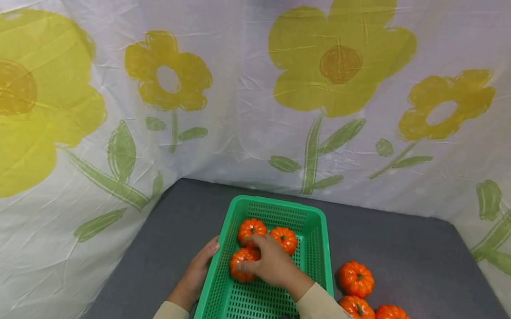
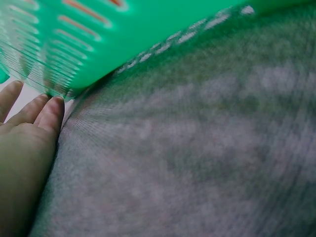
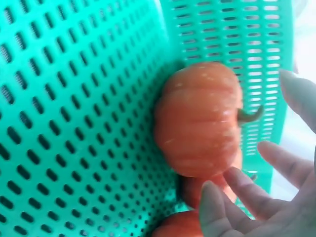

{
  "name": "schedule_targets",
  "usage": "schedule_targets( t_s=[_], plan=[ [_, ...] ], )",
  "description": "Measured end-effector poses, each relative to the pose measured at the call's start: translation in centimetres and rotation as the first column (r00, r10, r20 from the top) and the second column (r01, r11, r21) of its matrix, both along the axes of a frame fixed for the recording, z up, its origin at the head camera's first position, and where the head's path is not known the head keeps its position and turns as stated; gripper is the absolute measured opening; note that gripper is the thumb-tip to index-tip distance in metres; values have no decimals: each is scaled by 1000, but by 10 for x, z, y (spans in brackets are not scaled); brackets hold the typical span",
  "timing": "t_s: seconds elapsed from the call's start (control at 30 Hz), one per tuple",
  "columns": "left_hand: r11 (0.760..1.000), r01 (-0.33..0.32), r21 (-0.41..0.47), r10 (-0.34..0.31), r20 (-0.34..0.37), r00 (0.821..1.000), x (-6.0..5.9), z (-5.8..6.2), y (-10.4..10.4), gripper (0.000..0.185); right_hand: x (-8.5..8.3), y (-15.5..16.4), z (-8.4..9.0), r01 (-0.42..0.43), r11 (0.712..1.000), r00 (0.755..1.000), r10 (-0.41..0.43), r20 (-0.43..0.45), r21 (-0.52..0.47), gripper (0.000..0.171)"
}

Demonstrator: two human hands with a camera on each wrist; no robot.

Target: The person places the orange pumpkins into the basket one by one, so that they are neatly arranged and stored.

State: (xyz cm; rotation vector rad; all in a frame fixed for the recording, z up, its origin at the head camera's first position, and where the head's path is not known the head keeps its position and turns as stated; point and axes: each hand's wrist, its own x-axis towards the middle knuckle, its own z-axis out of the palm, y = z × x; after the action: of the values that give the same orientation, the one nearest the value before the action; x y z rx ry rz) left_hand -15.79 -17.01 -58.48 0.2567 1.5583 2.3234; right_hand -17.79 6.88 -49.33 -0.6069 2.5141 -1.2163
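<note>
Right hand (image 1: 271,265) hovering loosely open over small orange plastic pumpkin (image 1: 242,264), lower centre; likely light, rigid, slick — gripping ribbed sides. Left hand (image 1: 197,273) pressing flat against green slotted plastic basket (image 1: 320,251).

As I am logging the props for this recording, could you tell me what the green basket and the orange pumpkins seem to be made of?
The green basket looks like moulded plastic, smooth and slightly glossy, with regular slots through its walls and floor. The pumpkins are probably hard plastic or coated foam: a uniform orange skin with ribs, pale shiny spots and a small dark stem. They look artificial.
</note>
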Motion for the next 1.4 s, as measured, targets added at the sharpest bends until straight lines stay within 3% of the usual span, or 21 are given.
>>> schedule_targets(
  t_s=[0.2, 0.5, 0.8, 1.1, 1.4],
  plan=[
    [1000, -16, -14, 16, -2, 1000, -1, 0, 2, 64, 1, 3, 12, 31, 985, 999, -35, -21, -168, 67],
    [999, -33, -33, 33, 1, 999, 0, 1, 3, 63, 5, 10, 30, 105, 917, 994, -94, 47, -384, 55],
    [999, -42, -20, 42, 16, 999, 1, 2, 3, 64, 9, 24, 39, 91, 898, 996, -75, 54, -430, 54],
    [999, -37, -28, 38, 13, 999, 1, 2, 2, 64, 10, 43, 37, 145, 867, 989, -120, 82, -478, 52],
    [999, -39, -25, 39, 20, 999, 1, 1, 1, 64, 14, 57, 35, 142, 854, 990, -122, 73, -501, 49]
  ],
)
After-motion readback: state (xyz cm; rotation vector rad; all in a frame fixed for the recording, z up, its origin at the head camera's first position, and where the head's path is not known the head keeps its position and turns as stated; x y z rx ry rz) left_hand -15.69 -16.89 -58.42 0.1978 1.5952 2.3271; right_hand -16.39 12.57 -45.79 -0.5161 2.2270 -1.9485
